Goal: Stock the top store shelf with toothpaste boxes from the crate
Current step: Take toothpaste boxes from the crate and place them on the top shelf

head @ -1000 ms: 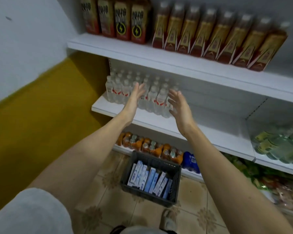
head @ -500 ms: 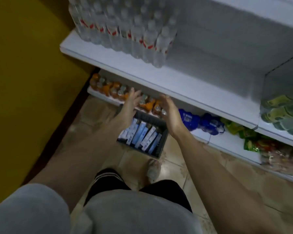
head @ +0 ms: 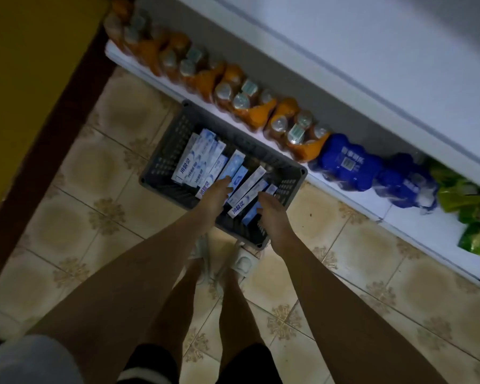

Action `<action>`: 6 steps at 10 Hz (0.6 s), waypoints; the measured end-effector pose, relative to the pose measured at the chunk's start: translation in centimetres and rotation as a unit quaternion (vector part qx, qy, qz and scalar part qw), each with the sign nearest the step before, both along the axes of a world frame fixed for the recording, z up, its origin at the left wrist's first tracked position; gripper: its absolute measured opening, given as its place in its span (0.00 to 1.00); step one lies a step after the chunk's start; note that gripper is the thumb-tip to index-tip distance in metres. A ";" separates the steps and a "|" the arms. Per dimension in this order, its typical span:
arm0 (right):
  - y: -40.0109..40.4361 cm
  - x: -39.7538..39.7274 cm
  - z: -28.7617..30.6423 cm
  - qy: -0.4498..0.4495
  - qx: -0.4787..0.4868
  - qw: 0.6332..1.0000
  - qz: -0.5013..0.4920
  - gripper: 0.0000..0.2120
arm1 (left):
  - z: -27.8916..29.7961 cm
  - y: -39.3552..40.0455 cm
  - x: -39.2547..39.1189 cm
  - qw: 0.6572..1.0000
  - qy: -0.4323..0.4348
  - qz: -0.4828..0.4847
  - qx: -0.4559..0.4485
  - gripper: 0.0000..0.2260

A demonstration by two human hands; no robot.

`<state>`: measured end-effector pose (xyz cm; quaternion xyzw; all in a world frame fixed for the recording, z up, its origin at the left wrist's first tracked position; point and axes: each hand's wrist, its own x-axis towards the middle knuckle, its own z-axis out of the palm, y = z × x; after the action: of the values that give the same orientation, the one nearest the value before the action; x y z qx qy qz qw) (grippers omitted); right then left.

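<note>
Both arms reach straight down from the camera into a dark grey slatted crate (head: 164,164) that sits on the tiled floor (head: 75,167) just in front of the person's feet. The left hand (head: 215,194) is lowered over the middle of the crate with its fingers stretched forward and together, their tips resting on or just above the toothpaste boxes (head: 203,162); the frame is dim and soft, so actual contact cannot be made out, but nothing is gripped. The right hand (head: 270,210) hangs near the crate's right end, palm turned inward, fingers straight and loosely together, holding nothing. The boxes, white and pale blue with printed lettering, lie packed side by side on edge inside the crate, slanted along its length. The crate stands right against the lowest shelf (head: 416,228), a white board near floor level. On that shelf, shrink-wrapped packs of orange drink bottles (head: 241,103) run in a row behind the crate, then blue wrapped packs (head: 344,162) to the right, then green packets (head: 471,206) at the frame's edge. A higher white shelf (head: 344,51) overhangs them. At the left a yellow wall (head: 25,65) meets the beige patterned tiles along a dark brown skirting.
</note>
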<state>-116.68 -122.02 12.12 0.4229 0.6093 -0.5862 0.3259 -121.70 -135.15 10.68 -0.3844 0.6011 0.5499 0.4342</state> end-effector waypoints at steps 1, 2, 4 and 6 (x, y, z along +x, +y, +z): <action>-0.4 0.2 -6.9 -0.019 0.031 0.997 0.067 0.12 | -6.7 0.5 0.6 0.999 -0.053 0.010 0.000 0.22; -1.0 0.5 -16.1 -0.052 0.069 0.986 0.140 0.17 | -16.1 1.4 2.6 0.993 -0.106 0.034 0.044 0.21; -0.8 1.1 -27.7 -0.178 0.093 0.979 0.037 0.22 | -26.8 4.4 4.0 0.995 -0.079 -0.055 -0.013 0.19; -1.4 2.7 -35.0 -0.176 0.107 0.971 -0.118 0.21 | -34.0 6.4 4.5 0.980 -0.156 -0.124 -0.022 0.20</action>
<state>-113.98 -123.41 -22.86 0.6208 0.5477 -0.4679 0.3093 -117.24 -128.78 -23.33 -0.3967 0.5812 0.4119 0.5790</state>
